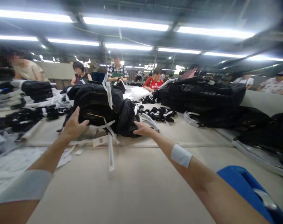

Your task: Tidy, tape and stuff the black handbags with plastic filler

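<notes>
A black bag with a zip across its front lies before me on the table, its side pocket bulging at the right. White strips and a paper tag hang from it. My left hand grips the bag's left edge, thumb spread towards the front and fingers partly hidden. At the lower right side, my right hand holds the bag's edge between thumb and fingers, some of which are hidden behind it.
A large pile of black bags is on the right. Black straps with buckles lie behind my right hand, more straps at the left. A blue plastic object stands near my right forearm. Several people work across the table.
</notes>
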Available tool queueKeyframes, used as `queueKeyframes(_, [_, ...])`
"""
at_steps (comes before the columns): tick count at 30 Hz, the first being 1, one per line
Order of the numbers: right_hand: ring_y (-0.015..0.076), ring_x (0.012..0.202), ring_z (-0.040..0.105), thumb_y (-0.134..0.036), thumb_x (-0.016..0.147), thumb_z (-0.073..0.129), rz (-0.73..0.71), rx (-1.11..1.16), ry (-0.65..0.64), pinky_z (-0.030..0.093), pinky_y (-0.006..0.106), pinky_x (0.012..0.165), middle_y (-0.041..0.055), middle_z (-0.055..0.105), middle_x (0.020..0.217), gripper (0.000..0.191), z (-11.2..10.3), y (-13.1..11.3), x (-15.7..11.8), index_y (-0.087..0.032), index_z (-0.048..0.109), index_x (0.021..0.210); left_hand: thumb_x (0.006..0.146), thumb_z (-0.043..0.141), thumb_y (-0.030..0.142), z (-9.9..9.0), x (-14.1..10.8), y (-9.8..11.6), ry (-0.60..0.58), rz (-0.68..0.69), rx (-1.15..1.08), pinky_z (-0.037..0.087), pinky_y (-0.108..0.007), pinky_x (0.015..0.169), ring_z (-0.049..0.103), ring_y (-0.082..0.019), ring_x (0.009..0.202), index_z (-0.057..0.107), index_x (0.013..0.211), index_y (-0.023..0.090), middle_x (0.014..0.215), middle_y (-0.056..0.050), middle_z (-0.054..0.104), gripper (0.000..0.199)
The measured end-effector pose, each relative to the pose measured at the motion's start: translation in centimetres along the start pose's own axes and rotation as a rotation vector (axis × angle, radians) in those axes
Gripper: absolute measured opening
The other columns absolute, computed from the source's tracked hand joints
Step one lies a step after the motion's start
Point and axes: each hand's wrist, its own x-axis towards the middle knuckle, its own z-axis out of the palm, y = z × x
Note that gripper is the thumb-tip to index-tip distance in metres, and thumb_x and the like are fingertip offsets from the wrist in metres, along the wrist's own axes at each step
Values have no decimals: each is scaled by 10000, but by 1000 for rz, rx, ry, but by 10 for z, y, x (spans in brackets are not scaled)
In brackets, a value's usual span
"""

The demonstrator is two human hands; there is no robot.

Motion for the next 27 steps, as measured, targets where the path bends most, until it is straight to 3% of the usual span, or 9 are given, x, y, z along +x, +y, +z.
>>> queueKeyframes(2, [387,1364,472,-341,619,863,39,-135,-48,372,489,1133,230,518,1462,1008,41,11,0,-96,429,1495,872,661,288,24,-4,-3,19,2,42,250,-453,1227,225,-344,1528,182,1592,57,1640,-254,231,895])
queueKeyframes(4, [397,1415,412,-455,690,825,96,-274,-9,278,575,1172,277,365,1560,1208,74,11,10,-108,123,1611,891,650,305,32,10,2,30,2,51,206,-442,1238,156,-344,1545,149,1601,63,1653,-266,164,902])
queueKeyframes(6, [389,1331,512,-432,763,774,131,-360,75,325,575,1139,293,472,1470,1206,95,6,23,-98,-12,1615,905,636,310,34,31,12,12,7,47,205,-446,1236,154,-346,1545,133,1604,71,1655,-265,159,894])
queueKeyframes(9, [344,1137,648,-245,814,690,105,-396,106,478,450,997,252,654,1241,1055,99,10,36,-75,24,1614,893,643,278,42,51,25,-58,41,57,215,-445,1233,153,-345,1545,145,1601,62,1649,-275,169,892])
queueKeyframes(12, [329,1087,665,-158,792,601,58,-270,201,495,406,950,214,691,1199,818,64,30,35,-97,317,1556,849,653,247,56,44,24,-106,103,33,220,-414,1241,189,-315,1543,214,1588,63,1633,-242,263,879])
queueKeyframes(15, [295,1005,654,-179,718,570,34,62,492,492,372,925,116,734,1005,440,-7,47,27,-140,673,1144,795,656,279,66,15,14,-141,124,-74,262,-415,1234,319,-309,1500,426,1504,97,1571,-184,421,768])
queueKeyframes(21, [150,558,500,-251,615,540,21,391,603,436,261,559,-53,521,567,126,-146,17,-23,-202,560,729,594,815,539,58,-89,27,-494,-194,-624,543,-453,957,667,-363,1133,712,1145,172,1173,-140,733,671])
queueKeyframes(24, [133,538,483,-245,574,566,-63,577,559,407,249,533,-56,520,559,125,-170,-16,-64,-195,534,684,531,860,625,47,-154,54,-651,-352,-916,564,-437,900,677,-357,1112,709,1114,172,1239,-173,700,754])
queueKeyframes(27, [124,517,483,-228,581,569,-42,610,515,401,242,524,-61,506,539,119,-166,-47,-104,-186,535,687,535,879,625,34,-213,79,-727,-462,-1073,560,-448,921,671,-354,1128,672,1198,178,1342,-203,634,826])
